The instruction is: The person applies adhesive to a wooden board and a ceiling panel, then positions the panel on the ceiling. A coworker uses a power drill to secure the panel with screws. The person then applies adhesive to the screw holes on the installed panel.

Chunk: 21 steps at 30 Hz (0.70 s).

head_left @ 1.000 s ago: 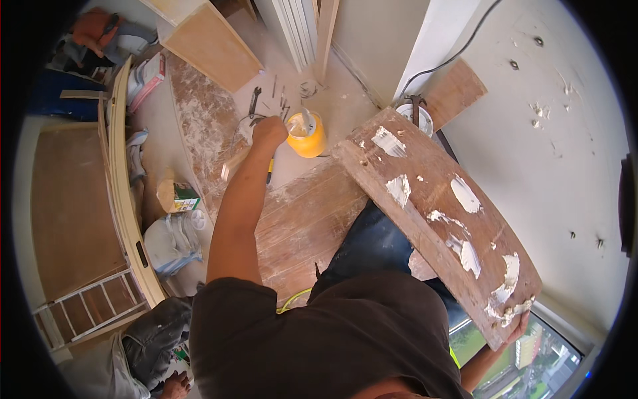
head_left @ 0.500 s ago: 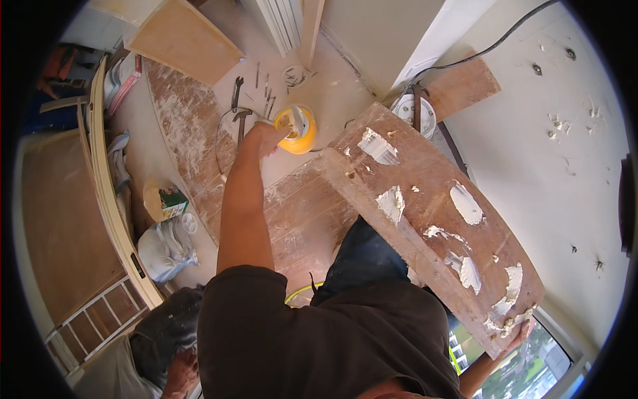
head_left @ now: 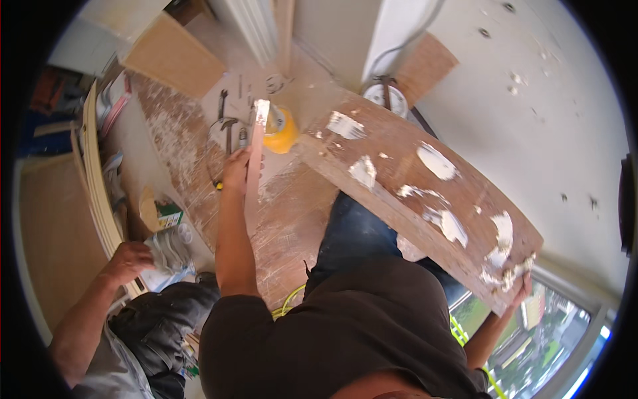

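My left hand (head_left: 237, 171) is closed around a thin wooden strip (head_left: 253, 174), whose upper end carries a thick dab of white paste. Just right of that end stands an open yellow tub (head_left: 282, 135), partly covered by it. A broad brown wooden board (head_left: 399, 159) slants across the right side, in front of my legs. Several patches of white paste lie on its upper face, some spread flat, some lumpy. At the board's lower right end, my right hand (head_left: 521, 290) grips the edge; part of its fingers is hidden behind the wood.
A hammer (head_left: 228, 133) and a wrench (head_left: 222, 103) lie on the dusty floor. Behind the board stands a white bucket (head_left: 392, 101). A co-worker's hand (head_left: 129, 262) and dark trousers are at lower left, beside a plastic-wrapped bundle (head_left: 166, 249). A wall and window border the right.
My left hand has drawn back from the yellow tub and now shows the paste-tipped strip. The co-worker's hand has risen at left. My right hand still grips the board; the view has shifted.
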Motion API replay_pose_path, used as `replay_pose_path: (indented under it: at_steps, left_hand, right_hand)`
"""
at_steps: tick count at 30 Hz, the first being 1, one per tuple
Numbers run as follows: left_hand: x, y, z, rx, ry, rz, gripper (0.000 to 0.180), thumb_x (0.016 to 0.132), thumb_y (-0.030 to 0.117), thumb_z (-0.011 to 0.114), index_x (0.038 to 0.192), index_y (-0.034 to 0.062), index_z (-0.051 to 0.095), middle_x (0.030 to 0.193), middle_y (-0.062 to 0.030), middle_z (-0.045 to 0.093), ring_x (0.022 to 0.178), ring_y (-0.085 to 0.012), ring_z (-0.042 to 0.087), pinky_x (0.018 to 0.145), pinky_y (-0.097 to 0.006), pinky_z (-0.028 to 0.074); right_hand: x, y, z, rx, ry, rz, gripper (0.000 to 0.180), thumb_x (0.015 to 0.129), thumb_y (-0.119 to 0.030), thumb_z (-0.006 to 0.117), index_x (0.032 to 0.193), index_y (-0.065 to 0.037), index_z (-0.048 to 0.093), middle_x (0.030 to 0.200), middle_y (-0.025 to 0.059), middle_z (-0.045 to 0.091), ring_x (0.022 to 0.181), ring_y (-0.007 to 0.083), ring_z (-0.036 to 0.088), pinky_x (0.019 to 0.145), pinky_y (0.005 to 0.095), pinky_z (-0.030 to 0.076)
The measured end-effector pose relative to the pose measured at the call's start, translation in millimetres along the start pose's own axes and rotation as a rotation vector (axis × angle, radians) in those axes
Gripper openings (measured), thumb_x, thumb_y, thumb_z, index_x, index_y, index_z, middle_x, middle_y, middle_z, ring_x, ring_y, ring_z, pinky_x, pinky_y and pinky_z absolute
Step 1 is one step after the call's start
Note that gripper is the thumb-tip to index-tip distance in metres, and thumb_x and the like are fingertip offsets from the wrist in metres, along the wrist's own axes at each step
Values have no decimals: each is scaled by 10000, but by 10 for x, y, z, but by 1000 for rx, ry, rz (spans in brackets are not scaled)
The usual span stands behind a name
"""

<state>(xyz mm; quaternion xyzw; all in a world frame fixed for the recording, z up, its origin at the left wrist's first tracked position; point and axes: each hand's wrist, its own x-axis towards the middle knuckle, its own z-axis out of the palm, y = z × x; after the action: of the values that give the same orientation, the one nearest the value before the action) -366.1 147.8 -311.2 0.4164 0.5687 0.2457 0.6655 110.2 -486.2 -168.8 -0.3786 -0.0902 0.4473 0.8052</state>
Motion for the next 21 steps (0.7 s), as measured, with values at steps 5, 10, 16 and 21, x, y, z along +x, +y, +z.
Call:
replay_pose_path:
  at_steps: [5,10,16,21]
  left_hand:
    - [-1083,448,770,381,-75,346,244,1007,200,688,1142,8,758,963,-99,757,778,-172,702,632,-327,540]
    - [-1248,607,1395,914,-24,1025,276,939,178,742,1164,22,771,974,-99,760,857,-279,709,771,-416,551]
    - [-884,542,1811,1229,2,1216,295,920,149,722,1199,60,763,1019,-93,715,951,-348,661,811,-477,542]
    - [-781,664,1941,1389,61,1281,340,931,159,684,1255,67,733,1086,-94,685,993,-363,628,843,-502,514]
  right_hand:
    - [86,167,129,72,115,-59,666,964,-258,642,1558,-48,427,1516,209,542,1349,391,575,1160,573,460]
    - [135,280,235,84,344,-116,586,929,-180,678,1473,-38,511,1344,207,658,1074,368,725,940,530,616]
    - [153,314,119,170,198,-69,576,936,-181,680,1468,-28,518,1343,215,660,1142,369,698,1004,533,582]
    - [168,410,-2,146,351,-93,587,931,-208,679,1460,-10,518,1366,221,650,1148,374,696,1027,524,570]
